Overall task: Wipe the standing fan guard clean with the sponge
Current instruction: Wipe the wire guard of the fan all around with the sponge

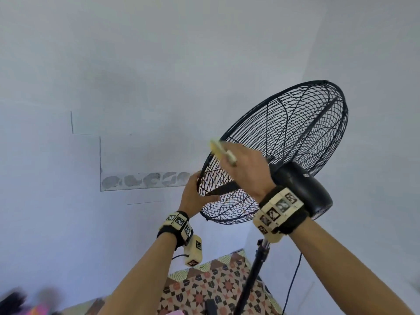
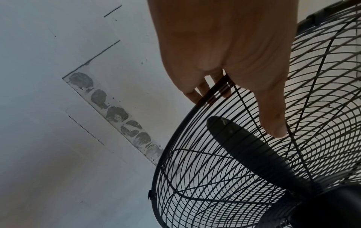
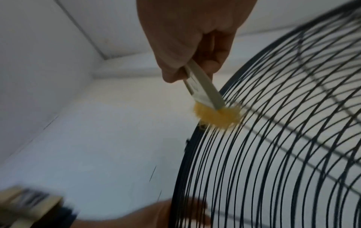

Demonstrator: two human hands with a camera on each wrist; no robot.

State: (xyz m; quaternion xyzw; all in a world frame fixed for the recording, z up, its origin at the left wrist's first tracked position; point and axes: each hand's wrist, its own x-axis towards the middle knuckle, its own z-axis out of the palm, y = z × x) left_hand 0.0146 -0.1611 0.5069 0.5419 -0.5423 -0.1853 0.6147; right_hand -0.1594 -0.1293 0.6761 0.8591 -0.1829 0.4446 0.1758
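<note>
- A pale painted wall (image 1: pixel 136 76) fills most of the head view; a strip of grey smudged patches (image 1: pixel 145 179) crosses it at centre left, partly hidden behind the guard's rim.
- A patterned tile-print cloth (image 1: pixel 216 289) lies at bottom centre, crossed by the fan's black metal pole (image 1: pixel 252 278).
- The round black wire fan guard (image 1: pixel 284 144) sits tilted in the right half, thin concentric wires and spokes, with a black plastic motor housing (image 1: pixel 302 187) behind it and a dark blade (image 2: pixel 244 143) visible through the mesh.
- The yellow fuzzy sponge on a flat pale plastic handle (image 3: pixel 216 115) touches the guard's wires near its rim, at centre frame.
- The right hand (image 1: pixel 247 171), raised, pinches that handle between thumb and curled fingers.
- The left hand (image 1: pixel 195 196) grips the guard's lower-left rim, fingers (image 2: pixel 192 94) hooked over the edge, thumb along the mesh.
</note>
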